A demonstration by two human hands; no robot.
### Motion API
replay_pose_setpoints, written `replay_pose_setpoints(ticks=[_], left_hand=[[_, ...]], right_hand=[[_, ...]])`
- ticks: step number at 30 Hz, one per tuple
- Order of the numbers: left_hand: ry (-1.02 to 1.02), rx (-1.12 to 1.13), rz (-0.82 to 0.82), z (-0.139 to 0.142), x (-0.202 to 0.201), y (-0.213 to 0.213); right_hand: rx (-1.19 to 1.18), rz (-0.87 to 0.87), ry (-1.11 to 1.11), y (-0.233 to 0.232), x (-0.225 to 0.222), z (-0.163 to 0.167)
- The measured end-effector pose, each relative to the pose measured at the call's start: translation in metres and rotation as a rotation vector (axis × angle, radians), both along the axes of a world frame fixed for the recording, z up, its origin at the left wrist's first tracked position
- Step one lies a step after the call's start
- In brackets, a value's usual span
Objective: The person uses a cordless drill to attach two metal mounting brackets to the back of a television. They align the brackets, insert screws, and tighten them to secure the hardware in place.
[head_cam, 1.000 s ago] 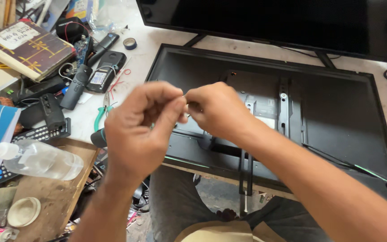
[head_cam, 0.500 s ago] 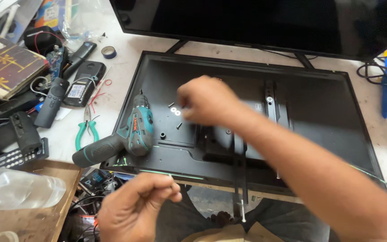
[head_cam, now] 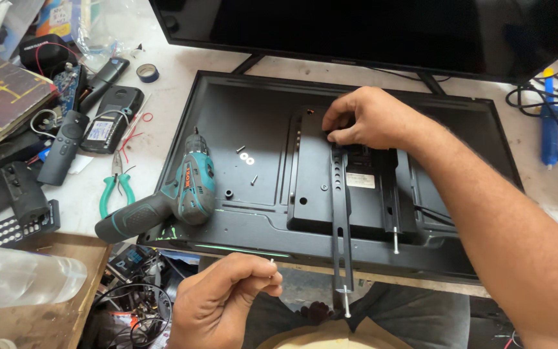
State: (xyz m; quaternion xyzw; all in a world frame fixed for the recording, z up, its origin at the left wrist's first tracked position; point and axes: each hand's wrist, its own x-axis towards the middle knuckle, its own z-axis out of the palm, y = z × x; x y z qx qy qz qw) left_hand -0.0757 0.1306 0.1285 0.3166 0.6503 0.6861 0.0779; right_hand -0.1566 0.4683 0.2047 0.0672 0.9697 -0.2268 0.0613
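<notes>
The person's right hand [head_cam: 364,120] rested on the upturned back of the flat-screen television [head_cam: 240,123], its fingers curled down and pinching at the top end of the left mounting bracket [head_cam: 339,213]; whether a screw sat under the fingertips could not be told, since the hand hid that spot. The left hand [head_cam: 227,298] hung below the near edge of the set, loosely closed, with thumb and forefinger pinched on a small screw [head_cam: 272,262] whose tip just showed. A second bracket [head_cam: 393,194] lay parallel to the right, and both strips ran past the lower edge of the back panel. A cordless drill [head_cam: 175,197] lay on its side on the panel's left part, and just beside it sat loose washers [head_cam: 247,157] and a few small screws [head_cam: 254,179]. Green-handled pliers [head_cam: 115,184] lay on the white table [head_cam: 175,77] to the left, near a black remote control [head_cam: 62,148]. To do this well, the bracket hole probably needed lining up squarely over the threaded hole, with the strip held flat while the screw was started by hand, so as not to cross the thread; the drill seemed best kept for the last turns. The loose hardware on the sloping panel could easily have rolled off.
</notes>
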Motion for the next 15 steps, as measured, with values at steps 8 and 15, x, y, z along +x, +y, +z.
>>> replay_pose_setpoints(ticks=[8, 15], left_hand=[[-0.056, 0.003, 0.002, -0.002, 0.005, 0.006], [-0.080, -0.013, -0.019, -0.003, 0.002, 0.010]], right_hand=[[-0.004, 0.011, 0.002, -0.002, 0.001, 0.002], [-0.094, 0.043, 0.354, 0.004, 0.040, 0.025]])
